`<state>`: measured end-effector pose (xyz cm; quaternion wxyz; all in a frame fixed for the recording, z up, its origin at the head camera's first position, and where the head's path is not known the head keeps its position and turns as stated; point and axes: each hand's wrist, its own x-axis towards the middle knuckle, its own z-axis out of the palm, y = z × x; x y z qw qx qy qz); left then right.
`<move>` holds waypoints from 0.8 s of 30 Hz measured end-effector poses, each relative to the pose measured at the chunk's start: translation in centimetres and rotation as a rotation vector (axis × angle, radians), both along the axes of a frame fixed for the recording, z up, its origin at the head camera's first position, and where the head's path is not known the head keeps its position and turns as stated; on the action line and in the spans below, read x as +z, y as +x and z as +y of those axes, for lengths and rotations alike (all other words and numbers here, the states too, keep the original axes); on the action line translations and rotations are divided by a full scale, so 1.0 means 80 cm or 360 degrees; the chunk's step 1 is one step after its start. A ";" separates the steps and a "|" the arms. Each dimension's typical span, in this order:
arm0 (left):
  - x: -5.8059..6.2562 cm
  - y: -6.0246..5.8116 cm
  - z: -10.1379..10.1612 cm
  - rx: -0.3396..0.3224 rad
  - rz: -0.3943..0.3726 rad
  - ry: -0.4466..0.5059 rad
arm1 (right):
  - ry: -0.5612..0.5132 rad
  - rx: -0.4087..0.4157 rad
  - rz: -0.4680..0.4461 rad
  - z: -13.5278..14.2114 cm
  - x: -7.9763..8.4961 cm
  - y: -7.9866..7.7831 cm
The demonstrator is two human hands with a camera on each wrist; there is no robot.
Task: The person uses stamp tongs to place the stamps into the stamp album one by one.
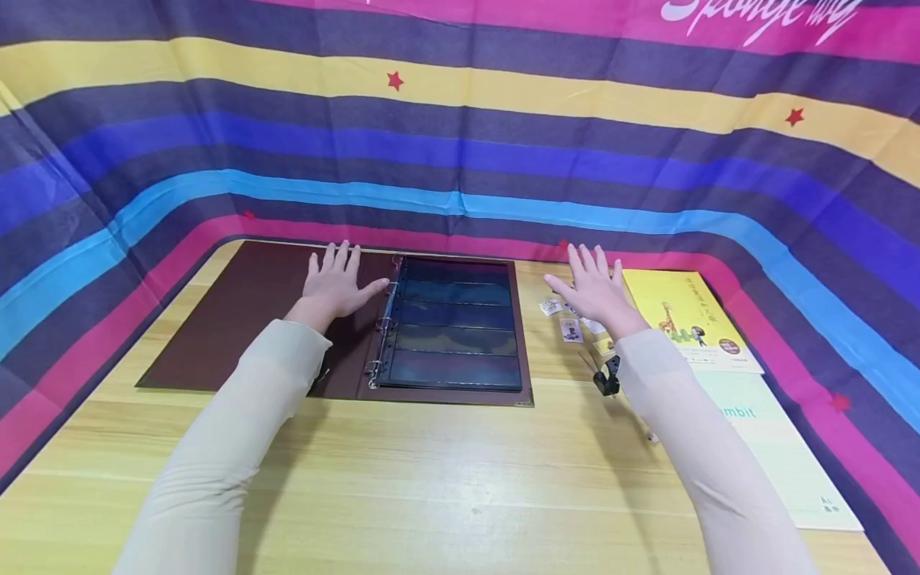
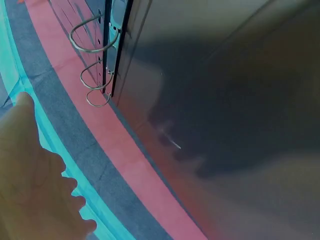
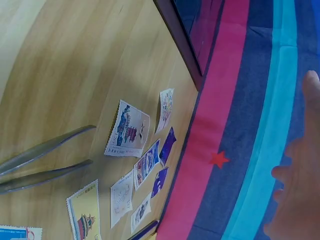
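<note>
Two bare hands hang over a wooden table (image 1: 446,479), fingers fanned wide and holding nothing. The left hand (image 1: 334,287) is poised above the brown cover of a ring album (image 1: 230,319), thumb pointing to two o'clock, toward the rings; the dark pocket page (image 1: 460,315) lies between three and four o'clock of it. The right hand (image 1: 592,291) is the nearer to the loose stamps (image 1: 571,330), scattered from about six to eight o'clock of its palm, some partly hidden behind it.

Any reach would seem to turn on the tweezers (image 3: 40,150), roughly six o'clock of that same hand, close by its wrist. Much of their length is hidden in the head view, but the long axis appears to run from between four and five o'clock to between ten and eleven, the parted tips toward the stamps. The right wrist view puts those tips just short of a stamp with a red building (image 3: 127,130). From the stamps, the pocket page sits at nine o'clock.
</note>
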<state>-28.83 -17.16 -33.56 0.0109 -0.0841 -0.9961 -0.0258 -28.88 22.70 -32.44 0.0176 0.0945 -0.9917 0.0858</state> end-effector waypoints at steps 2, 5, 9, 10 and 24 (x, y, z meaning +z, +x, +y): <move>-0.001 0.000 0.003 -0.0026 0.0007 0.0003 | 0.0007 0.0001 -0.0001 0.001 0.001 0.002; -0.003 0.000 0.008 -0.0065 0.0004 0.0022 | 0.0021 0.0029 0.0008 -0.001 0.000 0.006; -0.009 -0.001 0.017 -0.0118 -0.0004 0.0025 | 0.0014 0.0101 -0.0023 -0.007 -0.008 0.008; -0.012 -0.002 0.019 -0.0132 -0.0008 0.0029 | 0.0011 0.0120 -0.0033 -0.009 -0.011 0.008; -0.041 -0.001 0.043 -0.0274 -0.0188 0.0060 | 0.0073 0.0387 -0.0321 -0.053 -0.055 0.007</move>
